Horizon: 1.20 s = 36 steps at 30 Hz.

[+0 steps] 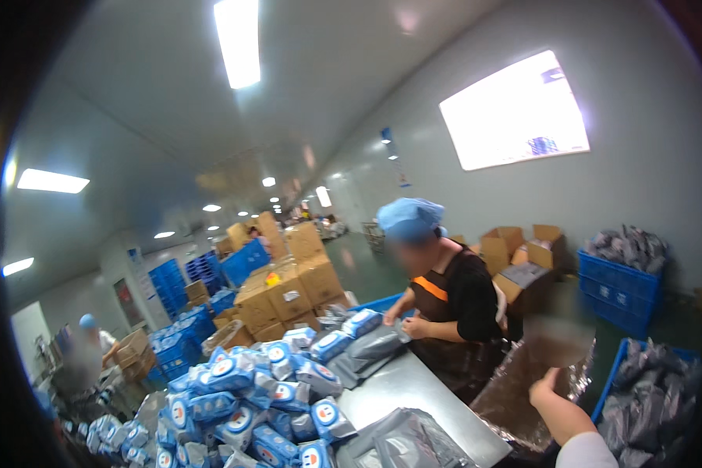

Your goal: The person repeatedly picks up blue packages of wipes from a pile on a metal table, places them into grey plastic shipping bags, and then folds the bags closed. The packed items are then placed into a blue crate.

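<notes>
My right hand (552, 396) reaches in from the lower right, below a white sleeve. It appears open, thumb raised, in front of a container wrapped in shiny brown film (515, 390); part of its fingers is hidden. Just beyond the fingers is a smeared pale grey shape (560, 341), too blurred to name. My left hand is out of view. Left of my arm, a grey plastic bag (402, 443) lies on the metal table (398, 382). A large heap of blue-and-white soft packs (246, 374) covers the table's left side.
Across the table, a co-worker in a blue cap (452, 304) handles another grey bag (366, 355). Filled grey bags lie in a blue crate (612, 382) at right, with another blue crate (620, 292) behind. Cardboard boxes (288, 292) stand stacked beyond the heap.
</notes>
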Motion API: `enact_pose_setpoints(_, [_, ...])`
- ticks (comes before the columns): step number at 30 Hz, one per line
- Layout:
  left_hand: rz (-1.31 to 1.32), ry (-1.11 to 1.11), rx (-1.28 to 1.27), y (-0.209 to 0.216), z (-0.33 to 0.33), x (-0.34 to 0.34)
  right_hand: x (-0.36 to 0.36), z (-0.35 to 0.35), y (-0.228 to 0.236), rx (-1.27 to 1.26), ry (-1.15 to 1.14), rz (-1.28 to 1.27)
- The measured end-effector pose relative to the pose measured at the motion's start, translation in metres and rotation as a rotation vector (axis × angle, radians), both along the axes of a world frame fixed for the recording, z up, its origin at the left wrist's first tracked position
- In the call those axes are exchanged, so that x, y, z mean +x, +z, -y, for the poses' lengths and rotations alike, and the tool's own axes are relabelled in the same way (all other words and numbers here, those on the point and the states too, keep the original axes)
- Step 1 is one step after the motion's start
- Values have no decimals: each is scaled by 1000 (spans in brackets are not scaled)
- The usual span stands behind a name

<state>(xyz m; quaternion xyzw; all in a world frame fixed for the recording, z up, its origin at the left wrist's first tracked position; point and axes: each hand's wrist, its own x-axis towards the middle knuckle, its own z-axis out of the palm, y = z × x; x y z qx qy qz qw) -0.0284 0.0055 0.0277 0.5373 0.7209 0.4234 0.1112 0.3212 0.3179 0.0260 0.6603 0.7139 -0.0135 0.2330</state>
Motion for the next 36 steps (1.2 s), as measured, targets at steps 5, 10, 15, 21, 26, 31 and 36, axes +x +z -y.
enact_pose_setpoints(5, [-641,-439,68,27,-20,-34,-101,82,58,262,986,-1122])
enact_pose_setpoints(10, [-807,-806,273,22,-41,-18,-111,112,38,254,1752,-899])
enact_pose_setpoints(15, [-903,-826,363,25,-17,-19,-115,121,38,487,1903,-938])
enact_pose_setpoints(21, [-721,-863,374,22,-10,-23,-109,124,32,155,1833,-964])
enact_pose_setpoints(26, [-251,-670,305,5,-7,-19,-109,142,28,-95,1288,-1387])
enact_pose_setpoints(31, [-5,-423,274,-5,-5,-9,-105,152,10,-185,627,-1593])
enact_pose_setpoints(36, [379,219,85,-29,-22,10,-145,161,6,-93,46,-1691])
